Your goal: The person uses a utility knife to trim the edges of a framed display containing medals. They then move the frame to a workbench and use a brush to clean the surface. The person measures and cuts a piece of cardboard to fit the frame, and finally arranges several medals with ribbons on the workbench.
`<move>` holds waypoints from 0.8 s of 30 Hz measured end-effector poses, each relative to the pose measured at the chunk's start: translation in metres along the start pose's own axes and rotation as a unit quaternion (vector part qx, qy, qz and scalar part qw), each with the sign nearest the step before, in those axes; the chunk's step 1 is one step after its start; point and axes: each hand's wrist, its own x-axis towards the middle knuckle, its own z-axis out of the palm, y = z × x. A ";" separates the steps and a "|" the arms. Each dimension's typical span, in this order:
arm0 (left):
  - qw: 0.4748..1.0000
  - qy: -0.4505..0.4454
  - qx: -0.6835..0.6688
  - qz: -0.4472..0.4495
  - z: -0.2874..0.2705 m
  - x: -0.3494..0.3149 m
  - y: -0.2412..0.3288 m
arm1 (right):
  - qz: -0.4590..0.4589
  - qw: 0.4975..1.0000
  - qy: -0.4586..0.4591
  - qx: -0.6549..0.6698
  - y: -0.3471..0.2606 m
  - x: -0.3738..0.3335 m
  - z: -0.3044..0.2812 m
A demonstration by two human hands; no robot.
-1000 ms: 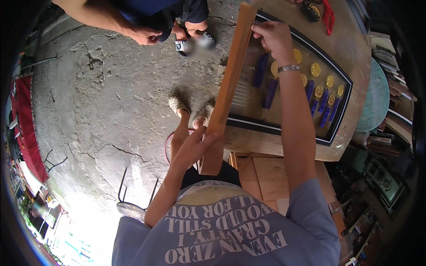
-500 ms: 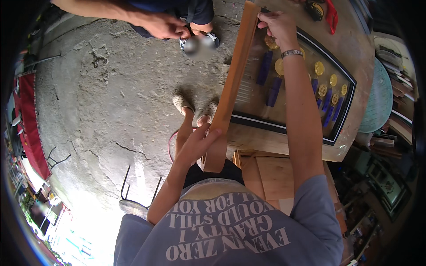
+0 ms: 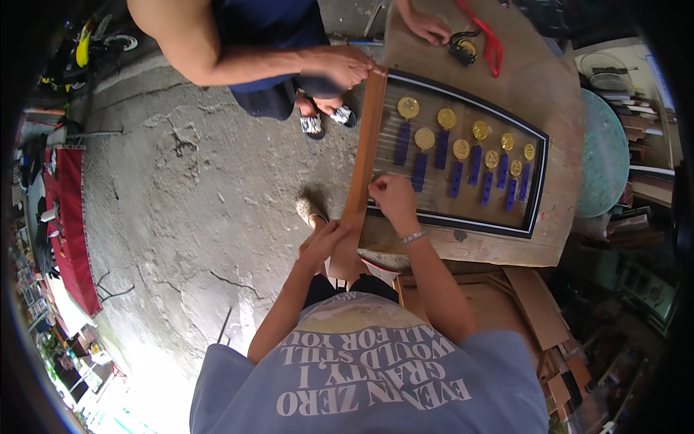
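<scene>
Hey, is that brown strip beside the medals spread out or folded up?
Spread out: the brown strip runs lengthwise along the frame's left edge, between the left hand and a co-worker's hand.

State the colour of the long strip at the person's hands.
The long strip is orange-brown, best seen in the head view.

Motorcycle [image 3: 83, 47]: yellow, upper left of the frame.
Red cloth [image 3: 74, 224]: long, running down the left side.
Concrete floor [image 3: 166, 210]: grey, cracked, left of centre.
Red strap [image 3: 494, 54]: curving, upper right, near a tape measure [image 3: 463, 49].
Teal disc [image 3: 606, 159]: large (slightly mottled), right side.
Boards [image 3: 538, 307]: piled, lower right.
</scene>
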 end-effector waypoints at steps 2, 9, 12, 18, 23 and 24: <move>0.998 0.040 0.050 -0.004 0.000 0.000 -0.001 | 0.004 1.000 0.004 -0.030 0.008 -0.006 0.007; 0.952 0.229 0.186 0.086 0.015 -0.019 -0.017 | 0.016 1.000 -0.002 -0.002 0.007 -0.023 0.010; 0.942 0.253 0.191 0.108 0.028 -0.030 -0.009 | 0.021 0.999 0.019 0.043 0.009 -0.020 0.013; 0.966 0.214 0.098 0.110 0.041 -0.046 -0.006 | -0.039 0.994 0.087 0.054 0.011 0.028 0.011; 0.962 0.222 0.113 0.111 0.043 -0.053 0.000 | -0.075 0.987 0.129 0.053 -0.010 0.105 -0.023; 0.960 0.226 0.120 0.112 0.041 -0.052 -0.002 | -0.076 0.987 0.128 0.062 -0.019 0.117 -0.031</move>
